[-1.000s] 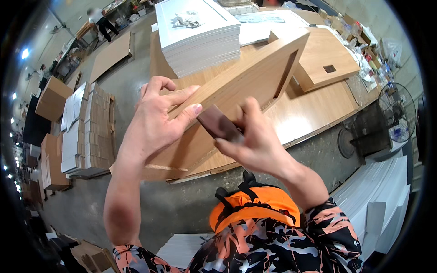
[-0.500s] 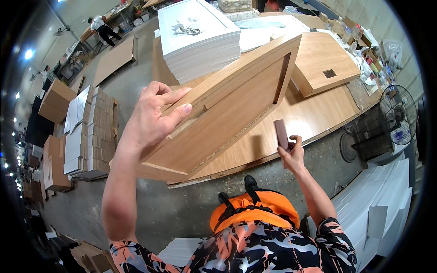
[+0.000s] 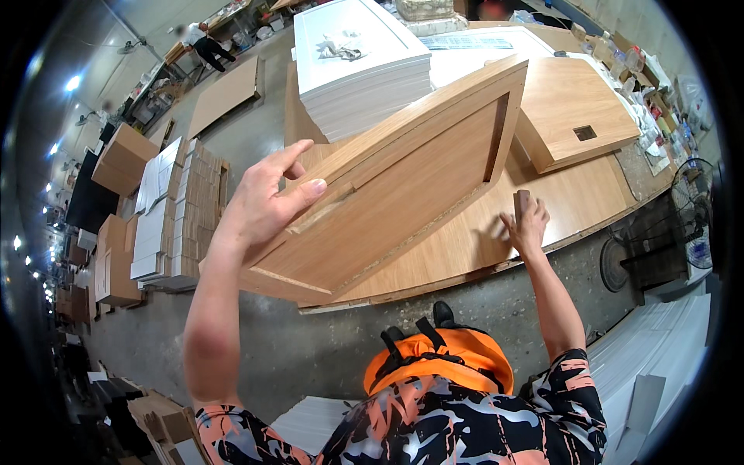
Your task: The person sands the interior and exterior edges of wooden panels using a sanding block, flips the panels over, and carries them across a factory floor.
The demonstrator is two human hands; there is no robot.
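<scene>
A framed wooden panel [image 3: 403,186] with a recessed middle and raw chipboard edges stands tilted over the wood-topped workbench [image 3: 577,186]. My left hand [image 3: 263,198] grips its upper left edge, thumb on the side facing me and fingers over the rim. Right of the panel, at the bench's near part, is a narrow brown block [image 3: 521,201], like a sanding block. My right hand [image 3: 530,229] is right at the block with thumb and fingers spread apart; motion blurs the fingertips, and the hand hides the block's lower part.
A second wooden box-like piece [image 3: 581,101] with a square cutout lies on the bench at right. White panels [image 3: 364,85] are stacked behind. A fan [image 3: 690,198] stands at far right, white boards [image 3: 651,364] below it. Cartons [image 3: 120,260] and flat stacks [image 3: 167,225] are left.
My right hand has moved right and away from me with the brown block, and its fingers have spread from their grip. My left hand keeps hold of the panel. The whole view has shifted slightly.
</scene>
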